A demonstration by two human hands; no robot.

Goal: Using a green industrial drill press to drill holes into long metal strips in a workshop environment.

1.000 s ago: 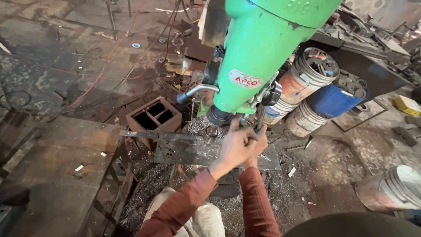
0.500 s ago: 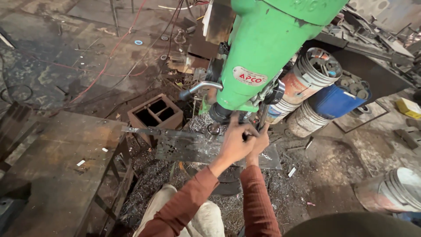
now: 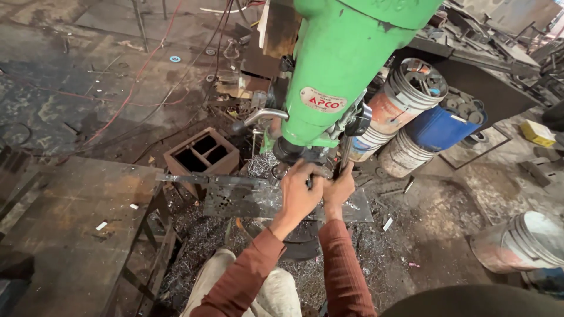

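Observation:
A green drill press point(image 3: 341, 64) stands over me, its dark chuck point(image 3: 288, 154) just below the green head. My left hand point(image 3: 299, 194) is closed around the parts right under the chuck, and what it grips is hidden by the fingers. My right hand point(image 3: 339, 189) presses against it, fingers curled round the lower end of a thin vertical metal rod point(image 3: 345, 154). Both sleeves are rust-red. A perforated steel plate point(image 3: 235, 199) lies on the drill table below my hands, with a flat bar point(image 3: 200, 178) sticking out to the left.
Metal shavings point(image 3: 205, 240) cover the floor around the machine. A rusty open box point(image 3: 202, 154) sits left of the column. Buckets of parts point(image 3: 405, 100) and a blue drum point(image 3: 440, 126) stand at the right, a white bucket point(image 3: 523, 240) lower right, a steel table point(image 3: 70, 229) at the left.
Both hands stay together under the chuck and have barely shifted. The view has tipped slightly, so the machine and hands sit a little higher in the frame.

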